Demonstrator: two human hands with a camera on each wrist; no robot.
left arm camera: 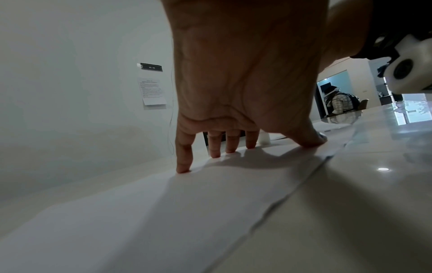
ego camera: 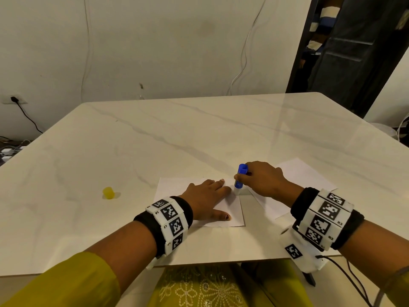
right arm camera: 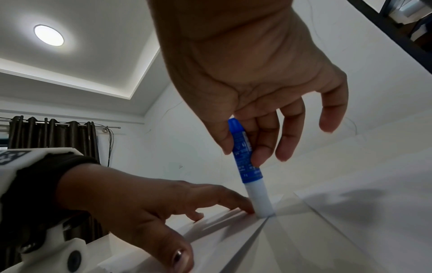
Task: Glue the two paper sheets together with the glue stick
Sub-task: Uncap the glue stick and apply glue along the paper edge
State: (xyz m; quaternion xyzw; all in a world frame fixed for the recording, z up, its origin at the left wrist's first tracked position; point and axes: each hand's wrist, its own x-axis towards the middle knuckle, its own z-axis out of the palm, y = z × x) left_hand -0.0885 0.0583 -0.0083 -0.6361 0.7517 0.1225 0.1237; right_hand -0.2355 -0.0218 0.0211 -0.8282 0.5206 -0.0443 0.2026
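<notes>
A white paper sheet (ego camera: 172, 187) lies near the table's front edge, and my left hand (ego camera: 208, 196) presses flat on it with straight, spread fingers (left arm camera: 184, 158). My right hand (ego camera: 259, 180) pinches a blue glue stick (ego camera: 240, 177) upright, its white tip (right arm camera: 263, 205) down on the sheet's right edge, just beside my left fingertips. The second white sheet (ego camera: 303, 173) lies to the right, partly under my right wrist. In the left wrist view the stick's white tip (left arm camera: 264, 138) shows beyond the fingers.
A yellow glue cap (ego camera: 108, 193) stands on the marble table (ego camera: 199, 134) to the left of the sheets. A wall runs behind the table, with a dark doorway (ego camera: 354, 52) at the back right. Cables hang off my right wrist band near the front edge.
</notes>
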